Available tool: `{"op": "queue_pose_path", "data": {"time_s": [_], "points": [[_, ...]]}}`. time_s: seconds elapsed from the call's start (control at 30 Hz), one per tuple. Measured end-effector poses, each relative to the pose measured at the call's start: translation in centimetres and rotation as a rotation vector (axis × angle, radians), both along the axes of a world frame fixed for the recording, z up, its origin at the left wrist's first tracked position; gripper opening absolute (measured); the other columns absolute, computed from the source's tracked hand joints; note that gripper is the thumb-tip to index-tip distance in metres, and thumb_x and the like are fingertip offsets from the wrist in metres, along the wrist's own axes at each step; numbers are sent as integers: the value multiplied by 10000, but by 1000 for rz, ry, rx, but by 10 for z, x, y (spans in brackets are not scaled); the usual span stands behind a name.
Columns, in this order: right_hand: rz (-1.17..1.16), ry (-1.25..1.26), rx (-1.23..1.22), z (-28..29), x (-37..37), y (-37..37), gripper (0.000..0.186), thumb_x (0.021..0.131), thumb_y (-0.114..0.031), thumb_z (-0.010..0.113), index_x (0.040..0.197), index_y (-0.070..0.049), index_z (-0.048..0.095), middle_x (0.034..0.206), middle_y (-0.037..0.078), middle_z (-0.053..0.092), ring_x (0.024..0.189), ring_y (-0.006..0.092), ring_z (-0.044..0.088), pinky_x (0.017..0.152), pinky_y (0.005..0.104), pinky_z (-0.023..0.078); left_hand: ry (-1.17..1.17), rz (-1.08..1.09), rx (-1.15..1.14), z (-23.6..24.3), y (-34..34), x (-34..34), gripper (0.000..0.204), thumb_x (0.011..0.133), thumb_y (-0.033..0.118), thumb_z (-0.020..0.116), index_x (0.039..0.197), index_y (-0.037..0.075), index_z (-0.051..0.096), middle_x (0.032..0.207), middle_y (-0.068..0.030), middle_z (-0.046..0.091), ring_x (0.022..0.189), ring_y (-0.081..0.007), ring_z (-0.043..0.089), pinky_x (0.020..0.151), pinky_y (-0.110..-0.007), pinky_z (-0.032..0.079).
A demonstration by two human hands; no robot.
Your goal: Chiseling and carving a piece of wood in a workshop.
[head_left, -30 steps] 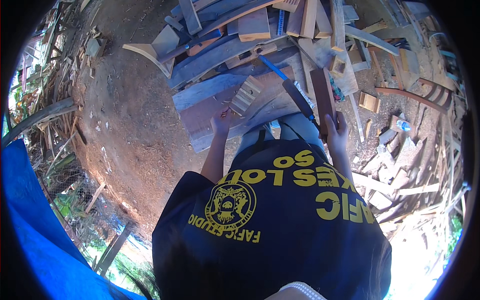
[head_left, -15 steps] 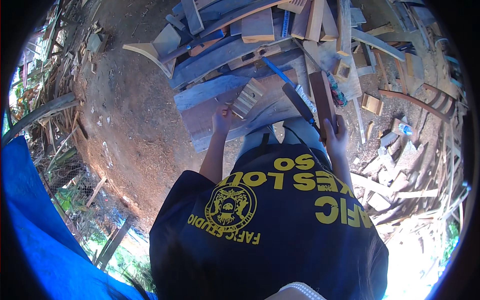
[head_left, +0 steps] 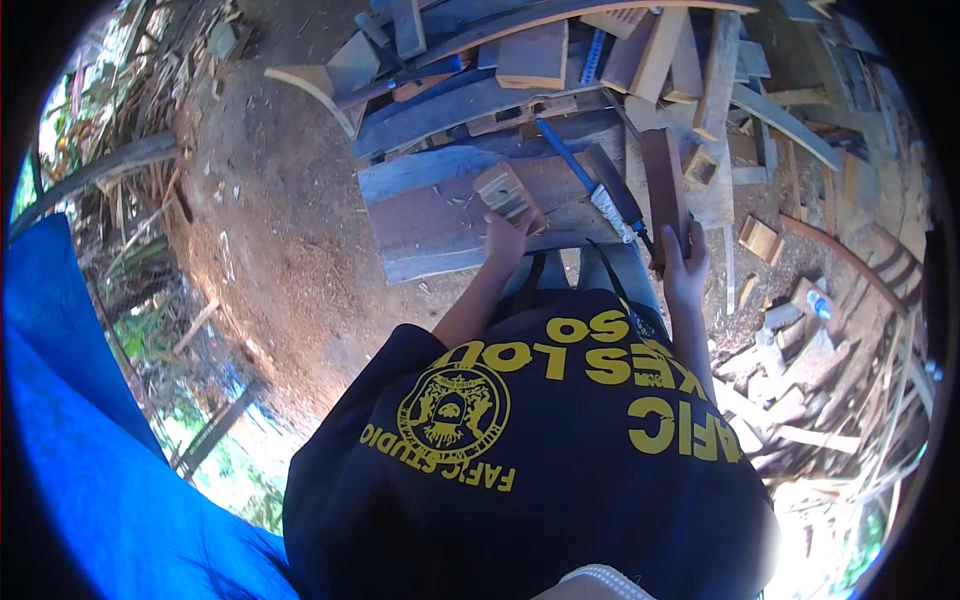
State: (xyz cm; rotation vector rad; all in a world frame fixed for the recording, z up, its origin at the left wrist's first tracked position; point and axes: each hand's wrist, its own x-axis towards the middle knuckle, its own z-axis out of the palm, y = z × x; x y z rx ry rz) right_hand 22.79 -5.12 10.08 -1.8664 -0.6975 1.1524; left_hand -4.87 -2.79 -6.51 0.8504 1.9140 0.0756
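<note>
My left hand (head_left: 510, 233) is closed on the near end of a small wooden block (head_left: 500, 188) with pale and dark stripes, on a wide plank (head_left: 420, 220). In my right hand (head_left: 686, 262) is the near end of a long, dark brown wooden block (head_left: 662, 180), fingers wrapped along its right side. Between the hands lie a narrow blue tool (head_left: 565, 152) with a white-wrapped end and a dark, flat-sided tool (head_left: 617, 186) with a thin shank; I cannot make out their exact kinds.
Stacked boards and wood blocks (head_left: 532, 58) cover the far side of the work surface. A hollow wooden block (head_left: 700, 165) sits right of the brown block. Offcuts (head_left: 800, 350) are heaped on the right, and a blue tarp (head_left: 80, 400) hangs at the left.
My left hand has moved right and taken hold of the striped block, which is now turned. My right hand keeps the brown block, now more upright in the picture. The view has shifted slightly.
</note>
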Motion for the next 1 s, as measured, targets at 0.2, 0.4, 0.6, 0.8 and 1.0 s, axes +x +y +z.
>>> {"op": "queue_pose_path", "data": {"time_s": [0.2, 0.4, 0.6, 0.8, 1.0], "points": [[136, 40, 32, 0, 17, 21, 223, 919, -174, 619, 1025, -3, 522, 662, 54, 550, 466, 99, 524, 410, 244, 433, -345, -60, -178, 16, 14, 41, 605, 852, 439, 675, 1166, -22, 442, 1180, -241, 554, 1082, -369, 589, 868, -503, 509], [286, 44, 67, 3, 34, 37, 224, 924, -163, 610, 1027, 14, 517, 685, 59, 557, 501, 109, 545, 444, 257, 447, 592, -543, 634, 25, 26, 19, 794, 793, 339, 727, 1389, -12, 337, 1359, -255, 375, 1241, -412, 415, 992, -505, 417], [452, -79, 199, 2, 38, 65, 278, 925, -189, 611, 1069, 24, 504, 693, 73, 571, 484, 108, 535, 422, 246, 419, 333, -258, 322, 9, 10, 22, 852, 782, 287, 736, 1445, 12, 277, 1366, -275, 330, 1196, -454, 398, 1044, -508, 368], [442, 67, 182, 9, 15, 89, 355, 925, -252, 597, 1129, 15, 481, 658, 79, 572, 424, 102, 509, 344, 224, 346, 267, -179, 305, 80, 26, 79, 747, 811, 226, 709, 1408, -4, 324, 1391, -268, 332, 1240, -429, 388, 1039, -442, 383], [379, 369, 389, 8, -10, 102, 431, 913, -324, 575, 1160, 3, 443, 846, 143, 614, 630, 187, 624, 497, 278, 498, -1238, 546, 689, 156, 63, 105, 588, 838, 141, 693, 1328, 13, 393, 1215, -143, 563, 1101, -224, 566, 951, -351, 445]]}}
